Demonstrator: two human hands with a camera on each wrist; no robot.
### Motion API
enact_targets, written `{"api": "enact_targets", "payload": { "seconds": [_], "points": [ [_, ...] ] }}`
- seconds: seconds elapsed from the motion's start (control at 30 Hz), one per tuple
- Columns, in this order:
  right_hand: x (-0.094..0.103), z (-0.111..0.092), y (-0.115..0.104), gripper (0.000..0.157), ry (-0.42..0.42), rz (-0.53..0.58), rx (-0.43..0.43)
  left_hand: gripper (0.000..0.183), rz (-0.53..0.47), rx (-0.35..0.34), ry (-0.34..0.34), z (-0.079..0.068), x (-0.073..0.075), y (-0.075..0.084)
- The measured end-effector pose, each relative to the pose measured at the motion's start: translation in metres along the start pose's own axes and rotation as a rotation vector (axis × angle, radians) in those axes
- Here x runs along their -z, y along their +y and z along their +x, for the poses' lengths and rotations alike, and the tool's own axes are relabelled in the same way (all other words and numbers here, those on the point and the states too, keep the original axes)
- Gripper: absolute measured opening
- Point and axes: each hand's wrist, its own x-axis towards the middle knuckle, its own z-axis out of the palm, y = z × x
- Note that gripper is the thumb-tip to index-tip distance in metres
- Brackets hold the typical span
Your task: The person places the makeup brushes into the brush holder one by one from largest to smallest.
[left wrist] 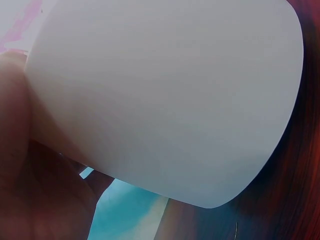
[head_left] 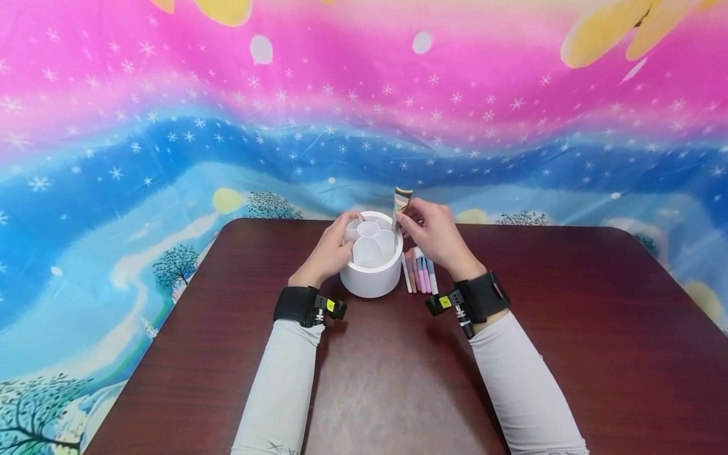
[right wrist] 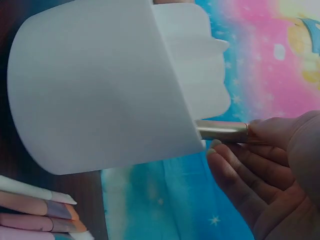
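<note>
A round white divided organizer (head_left: 371,282) stands on the table, with a raised ring and several compartments inside. My left hand (head_left: 328,250) grips its left rim; in the left wrist view the organizer's smooth wall (left wrist: 170,100) fills most of the picture. At the right rim my right hand (head_left: 436,232) pinches a small tube (head_left: 401,200) by its upper part, holding it upright with its flat end up. In the right wrist view the tube's gold lower part (right wrist: 225,130) reaches just inside the rim; its bottom tip is hidden.
Several slim pastel sticks (head_left: 419,272), pens or brushes, lie side by side right of the organizer, under the right hand. The dark wood table (head_left: 387,379) ends just behind the organizer, where a patterned cloth (head_left: 341,136) hangs.
</note>
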Motion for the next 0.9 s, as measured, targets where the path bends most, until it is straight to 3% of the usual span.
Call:
{"api": "enact_targets", "payload": {
  "seconds": [0.27, 0.63, 0.9],
  "points": [
    [0.0, -0.001, 0.003, 0.024, 0.0, -0.133, -0.043, 0.05, 0.007, 0.007, -0.004, 0.002, 0.0, -0.001],
    [0.007, -0.001, 0.007, 0.027, -0.005, -0.143, -0.073, 0.047, 0.002, 0.014, -0.002, 0.001, 0.0, -0.001],
    [0.025, -0.003, 0.007, 0.024, 0.034, -0.147, -0.086, 0.048, 0.001, 0.029, -0.007, 0.0, 0.0, 0.0]
  ]
}}
